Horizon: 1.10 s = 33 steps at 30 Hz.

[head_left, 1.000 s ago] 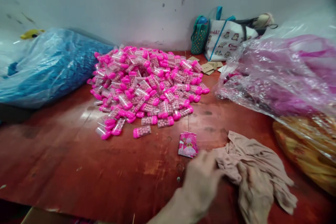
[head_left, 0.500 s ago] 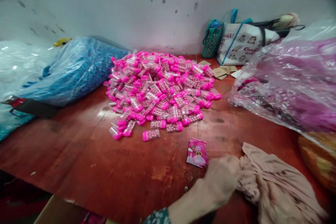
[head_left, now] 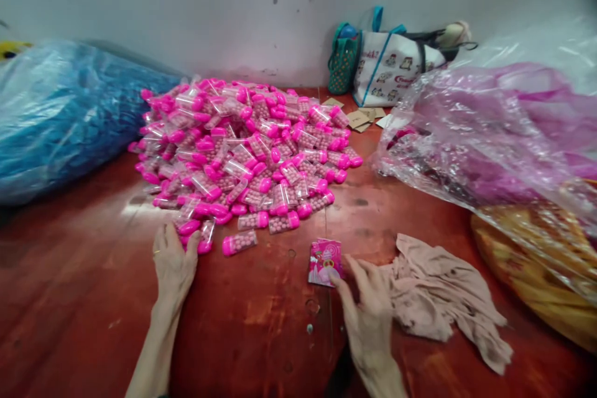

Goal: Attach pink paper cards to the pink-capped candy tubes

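A big heap of small clear bottles with bright pink caps and pink beads (head_left: 252, 155) lies on the red-brown table (head_left: 242, 323). My left hand (head_left: 173, 258) is at the heap's front left edge, its fingertips and thumb apart around a few bottles, partly hidden by the hand's angle. My right hand (head_left: 368, 298) hovers beside a small stack of pink printed cards (head_left: 325, 262), fingers spread, with the thumb over the stack's right edge. A crumpled beige cloth (head_left: 443, 289) lies just to the right of that hand.
On the left is a large bag of blue pieces (head_left: 60, 118). A clear plastic bag with pink contents (head_left: 504, 130) bulges at the right, above a yellow-brown cushion-like thing (head_left: 527, 267). Cardboard pieces (head_left: 361, 118) and a white printed bag (head_left: 392, 68) stand near the wall.
The view has shifted. My left hand has come to the bottles. My right hand is now spread by the cards, and the beige cloth lies loose and flatter on the table.
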Each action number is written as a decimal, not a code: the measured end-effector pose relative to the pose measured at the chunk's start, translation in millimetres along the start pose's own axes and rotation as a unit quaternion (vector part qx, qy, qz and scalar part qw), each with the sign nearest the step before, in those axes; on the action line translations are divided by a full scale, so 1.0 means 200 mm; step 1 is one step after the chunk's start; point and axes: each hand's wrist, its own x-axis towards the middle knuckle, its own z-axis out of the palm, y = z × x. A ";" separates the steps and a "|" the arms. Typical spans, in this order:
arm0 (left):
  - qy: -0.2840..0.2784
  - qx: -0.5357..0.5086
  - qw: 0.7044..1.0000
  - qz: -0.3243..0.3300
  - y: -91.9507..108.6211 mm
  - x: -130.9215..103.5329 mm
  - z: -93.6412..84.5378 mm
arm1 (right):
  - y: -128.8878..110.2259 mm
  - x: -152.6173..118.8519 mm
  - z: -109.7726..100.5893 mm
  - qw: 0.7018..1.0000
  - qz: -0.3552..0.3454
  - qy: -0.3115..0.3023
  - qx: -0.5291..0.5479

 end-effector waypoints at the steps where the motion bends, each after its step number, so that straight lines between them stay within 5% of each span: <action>1: 0.005 0.014 1.000 -0.002 0.05 -0.04 0.02 | -0.01 0.01 0.04 1.000 0.007 -0.016 0.005; 8: 0.013 0.033 0.997 -0.069 0.41 -0.20 0.10 | 0.03 0.00 0.14 0.998 0.030 -0.046 -0.017; 13: -0.006 -0.037 0.997 -0.074 0.50 -0.21 0.10 | 0.03 0.00 0.14 1.000 0.017 -0.016 -0.016; 19: 0.139 -0.166 0.975 0.055 0.65 -0.40 -0.03 | 0.04 0.01 0.11 0.999 -0.001 0.031 0.026; 22: 0.034 -0.315 0.947 0.057 0.79 -0.54 -0.09 | 0.02 0.02 0.07 0.994 0.024 0.052 0.093; 24: -0.114 -0.414 0.903 -0.030 0.90 -0.60 -0.09 | 0.00 0.02 0.05 0.986 0.062 0.045 0.147; 27: -0.300 -0.544 0.763 -0.179 1.02 -0.62 -0.08 | -0.04 0.02 0.01 0.973 0.109 0.033 0.199; 30: -0.335 -0.636 0.628 -0.297 1.08 -0.58 -0.06 | -0.08 0.01 -0.02 0.961 0.130 0.018 0.244; 33: -0.353 -0.659 0.576 -0.331 1.07 -0.54 -0.06 | -0.09 0.00 -0.03 0.946 0.146 -0.007 0.288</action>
